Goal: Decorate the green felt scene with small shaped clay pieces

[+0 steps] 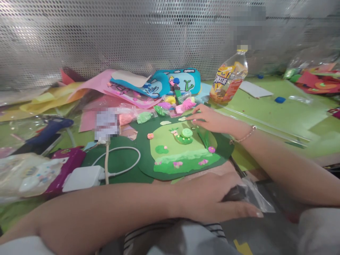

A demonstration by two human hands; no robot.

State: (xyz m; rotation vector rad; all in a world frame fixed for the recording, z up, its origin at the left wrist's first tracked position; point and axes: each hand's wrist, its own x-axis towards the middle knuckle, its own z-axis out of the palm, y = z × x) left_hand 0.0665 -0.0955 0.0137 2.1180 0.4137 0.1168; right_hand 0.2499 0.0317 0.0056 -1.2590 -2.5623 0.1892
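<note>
My right hand reaches over the top edge of a green clay picture, fingers stretched, fingertips at a small white clay cloud. The picture has a dark green backing and shows a snail with a light green spiral shell, grass strips and pink and purple flowers. Below the picture's front edge is my left hand, back upward, thumb reaching right. Between its thumb and fingers is a clear plastic bag with something dark in it; the fingertips are hidden.
Bags of coloured clay lie behind the picture, near blue clay pictures. A plastic bottle stands back right. On the left are a white charger with cable, a blue glue gun and a purple packet. Perforated metal closes the back.
</note>
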